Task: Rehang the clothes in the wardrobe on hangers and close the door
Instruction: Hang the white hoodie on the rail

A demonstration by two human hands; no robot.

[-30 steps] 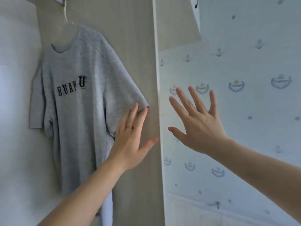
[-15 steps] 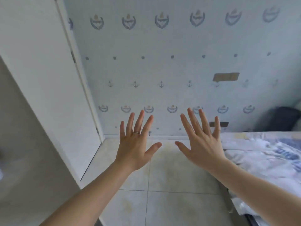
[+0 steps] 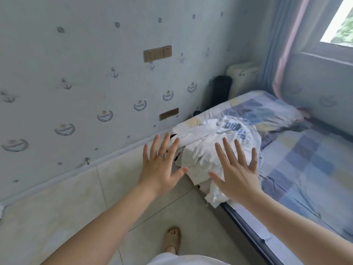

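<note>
- Since half a second ago my view has swung right: the wardrobe door is out of sight, and the pile of clothes [image 3: 219, 144], then at the frame's edge, now sits ahead of me.
- Left hand [image 3: 160, 169] and right hand [image 3: 236, 175]: both spread wide, fingers straight, holding nothing.
- Pile is crumpled white cloth with blue lettering on the bed's [image 3: 315, 159] near corner, one flap drooping over the edge.
- It lies ahead and slightly right, its long axis running away from me along the bed edge. Right hand overlaps it; left hand is off its left side over the tiled floor [image 3: 57, 217]. Right looks nearer; contact I cannot tell.
- Bed has a checked blue sheet that looks soft.
- Far: patterned wall [image 3: 76, 73], curtain [image 3: 282, 54], window [image 3: 342, 22].
</note>
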